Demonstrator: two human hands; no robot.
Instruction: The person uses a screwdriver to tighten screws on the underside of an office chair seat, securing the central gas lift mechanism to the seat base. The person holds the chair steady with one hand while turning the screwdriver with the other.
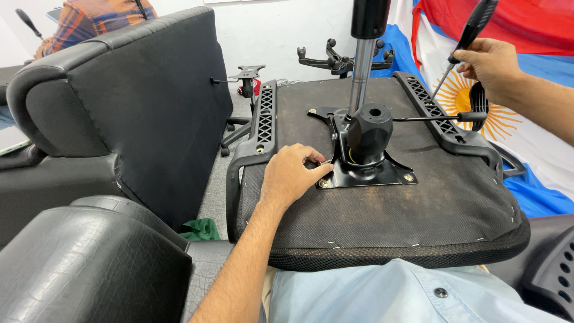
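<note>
An upturned office chair seat [382,215] lies across my lap, its dark underside facing up. A black metal mechanism plate [382,174] with a knob and an upright gas cylinder [360,72] is fixed at its middle. My left hand [291,174] rests on the seat at the plate's front left corner, fingertips on the plate edge by a bolt. My right hand [489,63] is raised at the upper right, closed on a black-handled screwdriver [472,30] whose shaft points down toward the right armrest [442,119].
A black chair backrest [149,101] stands to the left. A chair cushion [89,263] is at lower left. A star base with casters [344,60] lies behind the seat. A blue, white and red flag cloth [526,137] covers the right. Another person in a plaid shirt [95,21] sits at top left.
</note>
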